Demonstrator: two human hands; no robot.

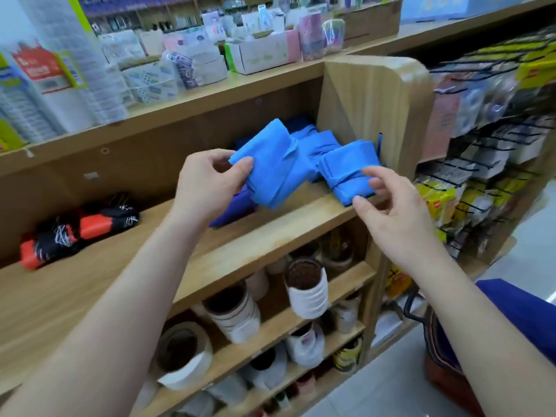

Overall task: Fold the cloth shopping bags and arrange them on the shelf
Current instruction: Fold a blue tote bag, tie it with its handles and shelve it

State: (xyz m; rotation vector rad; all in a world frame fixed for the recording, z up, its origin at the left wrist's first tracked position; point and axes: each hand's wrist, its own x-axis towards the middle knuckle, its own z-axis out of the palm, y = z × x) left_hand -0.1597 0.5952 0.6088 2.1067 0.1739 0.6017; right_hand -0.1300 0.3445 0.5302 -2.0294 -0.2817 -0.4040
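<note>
Several folded bright blue cloth bags stand in a row at the right end of the wooden shelf (270, 233). My left hand (207, 188) pinches the upper left corner of the leftmost folded blue bag (270, 164), which tilts over the shelf's front. My right hand (394, 212) has its fingers spread and loosely bent at the front of the rightmost folded blue bag (349, 173), with fingertips touching it. A darker blue bag (231, 212) lies under the tilted one. More blue bags (316, 142) lean behind, against the end panel.
Folded black and orange bags (75, 230) lie at the shelf's left. The wooden end panel (373, 109) closes the shelf on the right. Pots and cups (304, 287) fill the lower shelves. Packaged goods (481, 164) hang on a rack at right. Boxes crowd the top shelf.
</note>
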